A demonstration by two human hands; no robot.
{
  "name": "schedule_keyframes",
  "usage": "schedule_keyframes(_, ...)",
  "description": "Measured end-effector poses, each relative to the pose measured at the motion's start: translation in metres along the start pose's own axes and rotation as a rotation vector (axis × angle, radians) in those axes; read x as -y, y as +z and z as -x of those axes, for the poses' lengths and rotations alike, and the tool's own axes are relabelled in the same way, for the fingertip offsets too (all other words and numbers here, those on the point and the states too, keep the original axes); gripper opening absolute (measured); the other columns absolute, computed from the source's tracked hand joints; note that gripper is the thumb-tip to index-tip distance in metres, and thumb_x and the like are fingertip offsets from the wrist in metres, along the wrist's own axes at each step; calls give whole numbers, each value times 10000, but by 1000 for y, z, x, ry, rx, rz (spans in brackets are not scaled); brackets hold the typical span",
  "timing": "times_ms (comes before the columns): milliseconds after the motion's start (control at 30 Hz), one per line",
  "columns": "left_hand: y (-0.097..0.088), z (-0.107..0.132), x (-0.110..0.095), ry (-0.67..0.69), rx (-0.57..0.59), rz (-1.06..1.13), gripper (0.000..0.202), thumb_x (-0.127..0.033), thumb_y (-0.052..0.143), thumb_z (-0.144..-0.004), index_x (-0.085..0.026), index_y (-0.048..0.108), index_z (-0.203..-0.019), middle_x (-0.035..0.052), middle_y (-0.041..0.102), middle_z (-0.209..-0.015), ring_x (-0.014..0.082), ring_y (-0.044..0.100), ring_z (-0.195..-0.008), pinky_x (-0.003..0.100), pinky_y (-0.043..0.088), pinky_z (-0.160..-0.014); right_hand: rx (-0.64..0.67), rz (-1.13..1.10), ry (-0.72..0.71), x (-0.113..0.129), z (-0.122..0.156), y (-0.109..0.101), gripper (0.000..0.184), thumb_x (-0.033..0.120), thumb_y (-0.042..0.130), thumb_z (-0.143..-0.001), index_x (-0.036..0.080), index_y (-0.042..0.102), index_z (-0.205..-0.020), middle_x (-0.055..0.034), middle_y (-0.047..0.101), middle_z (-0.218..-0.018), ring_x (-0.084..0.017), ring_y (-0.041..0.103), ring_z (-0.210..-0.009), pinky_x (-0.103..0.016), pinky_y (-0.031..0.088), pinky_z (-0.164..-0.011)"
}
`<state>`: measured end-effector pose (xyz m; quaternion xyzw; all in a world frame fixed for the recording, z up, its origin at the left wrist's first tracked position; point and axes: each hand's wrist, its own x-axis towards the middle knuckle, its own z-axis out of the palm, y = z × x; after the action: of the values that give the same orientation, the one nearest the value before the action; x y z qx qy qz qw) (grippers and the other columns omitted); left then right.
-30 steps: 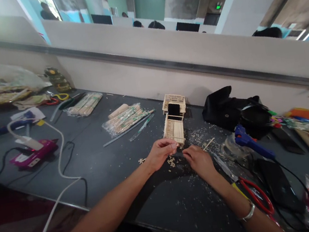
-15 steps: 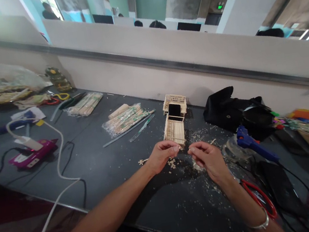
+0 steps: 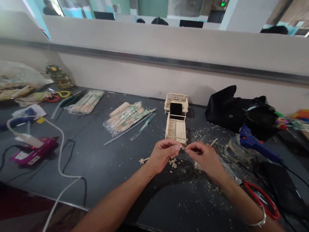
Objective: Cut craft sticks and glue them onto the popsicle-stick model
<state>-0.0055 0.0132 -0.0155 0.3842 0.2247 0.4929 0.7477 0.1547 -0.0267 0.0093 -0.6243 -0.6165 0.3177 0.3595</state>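
My left hand (image 3: 162, 154) and my right hand (image 3: 205, 157) hover close together just above the dark table (image 3: 98, 167), fingertips nearly meeting. Both hands are pinched shut on a small pale piece, too small to name. Directly behind them stands a little stick-built wooden model (image 3: 176, 120) with a dark opening at its back. Wood chips and a few small cut pieces (image 3: 173, 163) lie scattered under my hands. A loose thin stick (image 3: 213, 142) lies just right of my right hand.
Bags of sticks (image 3: 124, 117) lie to the left. A pink glue gun (image 3: 34, 153) with a white cable sits far left. A blue glue gun (image 3: 255, 143), a black bag (image 3: 229, 110) and red-handled scissors (image 3: 261, 200) are on the right. A partition wall (image 3: 164, 68) bounds the back.
My right hand lifted off the table and came toward my left until their fingertips nearly met. Another person's hand, seen at the right edge half a second ago, is gone.
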Motion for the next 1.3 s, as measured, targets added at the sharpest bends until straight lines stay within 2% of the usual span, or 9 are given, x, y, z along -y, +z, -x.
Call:
schedule_keyframes(100,-1,-1,0,1,-12,2,363,-419,920,-501,-140,737,-643,-37,562,-475,54,431,-462,232,320,-528,87,429,-27,-10,-3,1,164,87,577,-714,212,631,-622,-6,644,-688,-159,573,-668,-255,382,-624)
schedule_keyframes(233,-2,-2,1,4,-15,-2,353,-410,921,-505,-142,732,-637,-40,553,-467,55,435,-466,234,319,-526,110,526,-25,-13,-1,4,221,31,563,-722,219,680,-720,-38,676,-802,-193,611,-791,-267,375,-668)
schedule_keyframes(433,-1,-2,0,-6,-15,-14,362,-414,920,-504,-138,731,-644,-34,557,-475,64,461,-483,231,316,-520,183,599,-142,-13,0,8,168,140,580,-834,240,714,-826,-50,688,-898,-206,622,-920,-270,409,-748)
schedule_keyframes(633,-1,-2,0,-6,-5,-31,381,-433,913,-508,-130,725,-643,-39,533,-461,64,449,-486,229,299,-506,151,405,-151,-22,-1,15,161,120,601,-773,224,669,-671,-53,669,-806,-213,605,-831,-295,407,-717)
schedule_keyframes(767,-1,-1,1,-18,-15,-27,378,-425,918,-498,-134,729,-646,-32,552,-478,66,456,-490,232,316,-521,149,216,-136,-24,-6,12,72,221,624,-778,223,669,-722,-9,654,-726,-166,573,-673,-275,426,-633)
schedule_keyframes(900,1,0,-1,-22,-7,-27,372,-430,912,-509,-138,723,-641,-35,563,-491,63,455,-488,230,334,-526,94,-400,19,-17,-8,4,227,441,740,-712,223,678,-729,38,557,-616,-104,420,-511,-232,347,-479)
schedule_keyframes(1000,2,1,0,-23,9,-34,375,-436,910,-507,-138,724,-637,-38,563,-493,58,433,-483,227,325,-516,55,-822,123,-7,-3,3,313,434,885,-544,223,686,-661,54,503,-591,-80,364,-512,-205,307,-453)
schedule_keyframes(1100,2,1,3,-19,6,-53,380,-442,913,-494,-140,730,-637,-35,573,-500,59,431,-489,224,328,-517,32,-946,148,0,1,6,330,413,927,-496,219,699,-634,45,494,-597,-82,380,-548,-191,316,-457)
schedule_keyframes(1300,1,0,6,-13,-4,-111,399,-465,905,-492,-140,741,-656,-19,608,-533,67,453,-503,219,343,-517,17,-985,120,1,5,12,315,404,932,-504,219,711,-630,30,520,-630,-89,399,-573,-189,332,-455)
